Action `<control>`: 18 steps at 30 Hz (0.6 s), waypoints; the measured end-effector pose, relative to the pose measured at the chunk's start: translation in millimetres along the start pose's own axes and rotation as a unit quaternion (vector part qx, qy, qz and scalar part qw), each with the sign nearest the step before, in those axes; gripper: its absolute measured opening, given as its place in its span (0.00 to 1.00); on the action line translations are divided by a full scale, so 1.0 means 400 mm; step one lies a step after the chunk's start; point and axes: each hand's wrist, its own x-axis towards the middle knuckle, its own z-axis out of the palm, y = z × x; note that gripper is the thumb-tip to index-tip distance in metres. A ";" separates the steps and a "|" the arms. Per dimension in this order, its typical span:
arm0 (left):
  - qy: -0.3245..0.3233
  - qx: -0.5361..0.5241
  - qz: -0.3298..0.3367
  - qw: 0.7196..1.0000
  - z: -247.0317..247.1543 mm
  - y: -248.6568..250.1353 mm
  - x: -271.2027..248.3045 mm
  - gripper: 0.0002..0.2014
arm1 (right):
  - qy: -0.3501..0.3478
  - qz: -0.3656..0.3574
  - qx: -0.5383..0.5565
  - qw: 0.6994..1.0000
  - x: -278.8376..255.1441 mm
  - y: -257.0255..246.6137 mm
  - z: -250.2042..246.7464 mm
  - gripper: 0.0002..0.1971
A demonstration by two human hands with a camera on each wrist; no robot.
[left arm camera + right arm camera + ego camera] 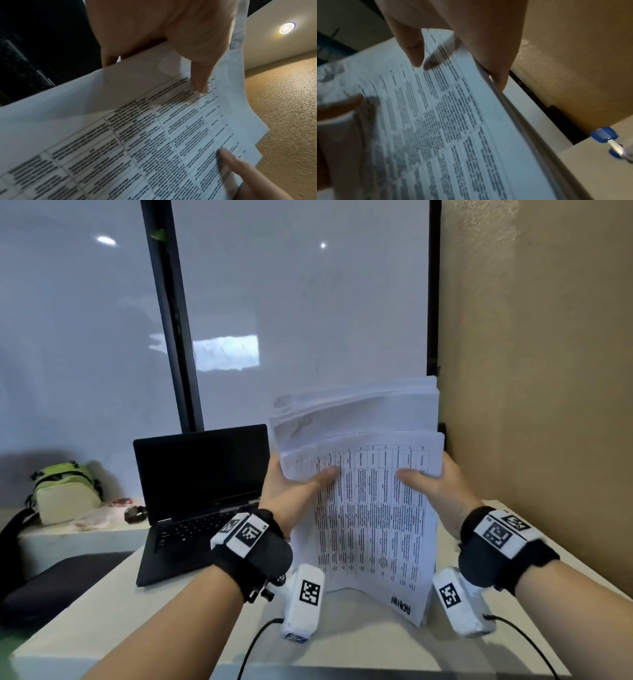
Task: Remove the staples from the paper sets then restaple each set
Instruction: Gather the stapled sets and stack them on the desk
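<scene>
A thick stack of printed paper sets [370,518] stands on edge on the pale table [164,631], its top leaning away toward the window. My left hand [301,484] grips its left side, thumb on the front sheet and fingers behind. On the opposite side my right hand [428,484] holds it the same way. The left wrist view shows the tabled front page [137,135] under my left thumb [200,79]. In the right wrist view the stack's edge [513,108] is pinched by my right hand [453,65]. No staple shows.
An open black laptop [202,491] sits left of the stack. A blurred blue and white tool [606,136] lies on the table by the tan wall [548,371]. A green backpack [65,491] and a watch [135,513] rest on a lower ledge at far left.
</scene>
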 end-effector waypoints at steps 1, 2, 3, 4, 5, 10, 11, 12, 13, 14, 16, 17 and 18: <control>-0.006 0.004 0.013 1.000 0.002 0.003 -0.004 0.28 | -0.006 -0.003 -0.002 1.000 -0.003 0.006 -0.001 0.23; -0.013 0.006 0.026 1.000 0.002 0.006 -0.006 0.29 | -0.014 -0.008 -0.006 1.000 -0.007 0.007 0.000 0.24; -0.023 0.006 0.033 0.999 0.000 0.010 -0.005 0.32 | -0.026 -0.018 -0.016 0.999 -0.012 0.003 0.003 0.25; -0.035 0.005 0.034 0.999 -0.004 0.007 0.001 0.35 | -0.037 -0.031 -0.025 0.999 -0.017 -0.001 0.007 0.25; -0.044 0.003 0.033 0.998 -0.005 0.007 0.005 0.38 | -0.040 -0.045 -0.030 0.998 -0.019 -0.006 0.011 0.25; -0.052 0.054 0.035 0.997 0.005 0.007 0.022 0.55 | -0.018 -0.071 -0.059 0.996 -0.016 -0.017 0.039 0.28; -0.054 0.050 0.032 0.997 0.003 0.006 0.024 0.53 | -0.005 -0.067 -0.063 0.996 -0.015 -0.009 0.039 0.28; -0.045 0.033 0.027 0.998 -0.003 0.002 0.028 0.49 | 0.015 -0.056 -0.058 0.997 -0.016 -0.001 0.036 0.27; -0.034 0.016 0.022 0.999 -0.008 -0.003 0.030 0.43 | 0.027 -0.041 -0.058 0.997 -0.018 0.007 0.034 0.26; -0.031 0.010 0.018 0.999 -0.013 -0.009 0.029 0.35 | 0.030 -0.024 -0.061 0.997 -0.022 0.015 0.034 0.25; -0.034 0.024 0.009 0.999 -0.014 -0.020 0.021 0.21 | 0.027 -0.002 -0.084 0.996 -0.026 0.020 0.035 0.23; -0.036 0.034 0.007 0.999 -0.009 -0.021 0.014 0.17 | 0.031 -0.001 -0.093 0.995 -0.026 0.017 0.035 0.20; -0.029 0.043 0.003 0.999 -0.006 -0.023 0.014 0.13 | 0.044 -0.007 -0.094 0.995 -0.025 0.010 0.035 0.17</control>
